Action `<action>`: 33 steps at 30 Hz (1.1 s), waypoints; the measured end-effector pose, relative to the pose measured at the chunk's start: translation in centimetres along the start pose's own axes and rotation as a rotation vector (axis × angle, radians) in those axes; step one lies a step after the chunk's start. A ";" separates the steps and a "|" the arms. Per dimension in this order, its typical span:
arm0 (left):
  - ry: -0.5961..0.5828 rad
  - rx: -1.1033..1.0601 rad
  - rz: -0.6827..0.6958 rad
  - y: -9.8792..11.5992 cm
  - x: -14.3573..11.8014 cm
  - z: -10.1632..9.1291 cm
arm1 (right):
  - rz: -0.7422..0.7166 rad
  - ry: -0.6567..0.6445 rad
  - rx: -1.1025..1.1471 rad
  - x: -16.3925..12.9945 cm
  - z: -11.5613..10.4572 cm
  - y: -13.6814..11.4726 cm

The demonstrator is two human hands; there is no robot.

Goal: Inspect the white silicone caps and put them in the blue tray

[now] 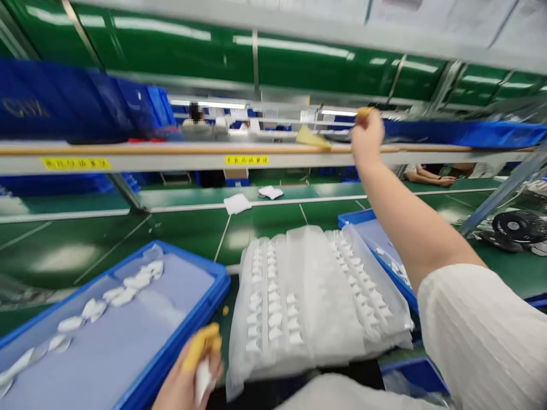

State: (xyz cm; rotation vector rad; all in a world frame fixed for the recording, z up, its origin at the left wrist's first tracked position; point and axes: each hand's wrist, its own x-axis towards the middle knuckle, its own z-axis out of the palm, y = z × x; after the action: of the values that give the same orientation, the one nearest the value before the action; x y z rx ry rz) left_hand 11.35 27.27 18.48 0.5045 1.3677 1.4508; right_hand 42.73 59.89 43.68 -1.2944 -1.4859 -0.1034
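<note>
Reaching up, the right hand (366, 136) pinches a yellow piece (364, 111) at the shelf (171, 156), while left-hand fingers (200, 347) grip a small white part (203, 380).

Blue bin (188, 333), white parts (128, 283), green table (179, 228).

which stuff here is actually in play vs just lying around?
In play:
- left hand, holding a small white part
- right hand, raised to the upper shelf
- stacked clear trays of white parts
- left blue bin with a row of white parts

Lying about:
- white cloths on the green bench
- black fan
- right blue bin
</note>
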 end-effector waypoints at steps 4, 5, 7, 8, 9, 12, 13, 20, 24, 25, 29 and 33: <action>0.021 -0.556 -0.155 -0.2 2.0 3.7 | -0.238 -0.098 0.557 -12.8 -2.8 -1.5; -0.007 -0.623 -0.181 -0.2 2.3 4.8 | -0.255 -0.263 0.554 -16.7 -3.7 -1.6; -0.065 -0.703 -0.237 -0.5 2.5 6.8 | -0.330 -0.649 0.507 -24.1 -4.9 -1.4; -0.081 -0.711 -0.257 -0.9 2.4 7.6 | -0.344 -0.784 0.520 -27.4 -5.1 -1.0; -0.093 -0.704 -0.271 -1.4 2.2 8.3 | -0.336 -0.870 0.516 -30.2 -4.9 -0.6; -0.140 -0.633 -0.297 -3.3 1.4 9.6 | -0.378 -0.885 0.383 -35.5 -3.2 1.0; -0.174 -0.609 -0.304 -3.9 1.2 9.8 | -0.418 -0.899 0.341 -36.3 -2.5 1.5; -0.412 -0.385 -0.277 -5.8 -0.4 10.4 | -0.157 -1.065 0.545 -36.9 -1.2 3.5; -0.426 -0.027 -0.065 -7.2 -0.5 9.1 | 0.404 -1.236 0.777 -36.2 -1.7 4.1; -0.426 0.066 -0.014 -7.6 -0.5 8.8 | 0.459 -1.276 0.797 -36.1 -1.8 4.1; -0.455 0.373 0.115 -8.1 -0.6 8.4 | 0.536 -1.343 0.814 -36.3 -2.1 4.0; -0.374 0.561 0.226 -7.8 -0.7 8.9 | 0.604 -1.225 0.713 -37.6 -2.5 3.3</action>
State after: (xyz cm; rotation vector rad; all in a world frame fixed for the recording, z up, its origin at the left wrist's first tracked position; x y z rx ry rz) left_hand 22.05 29.45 13.99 1.2588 1.4302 1.0536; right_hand 39.04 35.53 15.01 -1.1268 -1.7019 1.7125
